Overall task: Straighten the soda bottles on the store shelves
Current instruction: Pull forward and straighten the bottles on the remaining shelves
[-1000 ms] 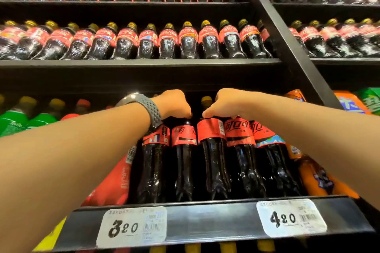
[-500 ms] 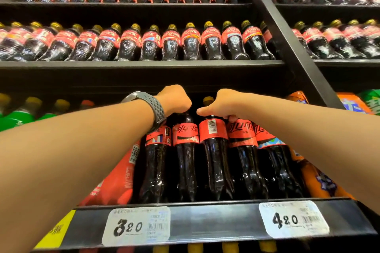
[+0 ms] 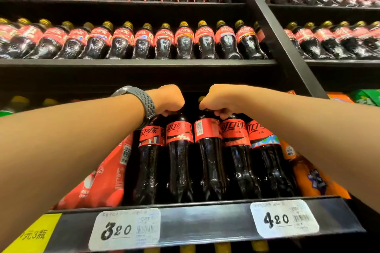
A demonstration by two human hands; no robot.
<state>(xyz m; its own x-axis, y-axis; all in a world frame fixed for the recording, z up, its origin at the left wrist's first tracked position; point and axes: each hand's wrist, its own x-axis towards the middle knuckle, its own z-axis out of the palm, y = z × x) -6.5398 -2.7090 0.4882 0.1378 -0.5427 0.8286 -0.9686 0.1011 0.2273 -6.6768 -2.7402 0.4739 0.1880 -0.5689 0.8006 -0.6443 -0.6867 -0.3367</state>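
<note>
Change: your right hand [image 3: 220, 99] has turned the third cola bottle [image 3: 209, 160]. Half a second ago its barcode sat mid-label, and now it lies at the label's left edge. Both your fists have barely shifted.
Left hand: your left hand [image 3: 167, 98] is curled tight round the top of the second cola bottle [image 3: 180, 160], with the cap hidden inside the fist. A grey watch band [image 3: 145, 101] sits on that wrist.
Right hand: your fingers and thumb are closed round the neck of the third cola bottle. Your thumb lies over the top of the fourth cola bottle [image 3: 238, 160]; you cannot tell whether it touches.
Front row: five cola bottles stand upright, side by side, on the shelf [image 3: 205, 224] behind its lip. All are filled with dark liquid.
Ends of row: your wrist covers the neck of the first cola bottle [image 3: 149, 160]. The fifth cola bottle [image 3: 267, 160] carries a blue-green band under its red label.
Labels: white script faces out on four bottles; the third shows its barcode.
Neighbours: a red pack [image 3: 107, 181] leans at the left, and an orange soda bottle [image 3: 306, 178] stands just beside the fifth.
Shelf lip: a 3.20 price tag [image 3: 123, 229] sits at the left and a 4.20 price tag [image 3: 284, 219] at the right.
Upper shelves: small cola bottles [image 3: 164, 41] with yellow caps stand packed in rows.
</note>
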